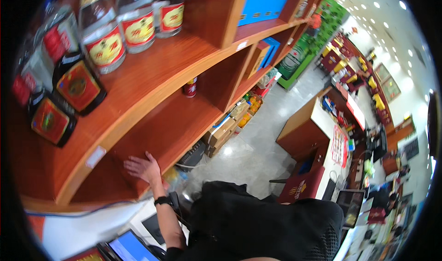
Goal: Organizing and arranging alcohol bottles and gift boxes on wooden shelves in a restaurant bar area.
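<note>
My left hand (144,170) reaches into the lower compartment of a reddish-brown wooden shelf (161,123), its fingers spread and nothing in them. The palm faces down, at or just over the bare board; whether it touches I cannot tell. A dark band (163,200) circles the wrist. Farther back in that compartment stands a small red can (190,88). On the board above are clear glass bottles (105,49) with red and yellow labels and dark bottles (79,83) with red labels. My right hand is out of the picture.
Cartons (220,131) and orange-filled bottles (254,105) stand on the floor by the shelf. A counter (322,118) with papers and devices is to the right. A lit screen (133,248) sits at the lower left. Blue boxes (266,2) fill a farther compartment.
</note>
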The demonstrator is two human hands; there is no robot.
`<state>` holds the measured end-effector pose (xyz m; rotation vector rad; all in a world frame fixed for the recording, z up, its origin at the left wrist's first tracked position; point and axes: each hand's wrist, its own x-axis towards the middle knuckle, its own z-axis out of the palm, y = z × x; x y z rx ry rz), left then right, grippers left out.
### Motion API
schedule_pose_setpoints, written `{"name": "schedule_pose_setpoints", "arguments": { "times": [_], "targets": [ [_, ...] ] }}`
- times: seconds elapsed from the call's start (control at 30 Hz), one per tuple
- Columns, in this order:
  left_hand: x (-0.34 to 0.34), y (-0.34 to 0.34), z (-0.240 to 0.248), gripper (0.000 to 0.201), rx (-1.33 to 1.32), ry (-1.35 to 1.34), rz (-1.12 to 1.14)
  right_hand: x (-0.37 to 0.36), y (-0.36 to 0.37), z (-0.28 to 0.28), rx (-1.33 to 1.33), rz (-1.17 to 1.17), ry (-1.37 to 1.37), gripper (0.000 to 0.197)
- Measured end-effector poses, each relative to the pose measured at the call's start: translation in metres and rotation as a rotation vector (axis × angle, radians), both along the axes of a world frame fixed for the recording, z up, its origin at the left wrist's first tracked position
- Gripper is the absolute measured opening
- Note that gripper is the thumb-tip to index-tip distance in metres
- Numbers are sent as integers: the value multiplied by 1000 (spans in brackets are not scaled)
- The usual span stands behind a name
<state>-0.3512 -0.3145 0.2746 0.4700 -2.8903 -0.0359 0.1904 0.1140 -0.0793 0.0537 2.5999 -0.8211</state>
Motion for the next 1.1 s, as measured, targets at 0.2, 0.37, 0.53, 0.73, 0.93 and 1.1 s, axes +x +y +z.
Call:
{"name": "schedule_pose_setpoints", "arguments": {
  "times": [0.2,0.37,0.53,0.73,0.93,1.1],
  "targets": [
    [-2,-18,-21,91,-72,56,-3,-68,-45,47,-287,-620,-345,42],
    [-2,-5,-19,93,-80,109,-82,-163,-51,179,-208,-864,2,44],
    [-1,-7,-29,95,-68,91,-93,-137,-48,203,-270,-965,-24,49],
    [2,14,-11,95,-52,94,-146,51,-68,74,-238,-950,-189,32],
    [25,-4,2,94,-71,28,-187,254,-169,29,-125,-547,-550,37],
    [39,4,16,94,-26,-8,-176,193,-226,-2,-341,-1155,-427,36]
  ]
}}
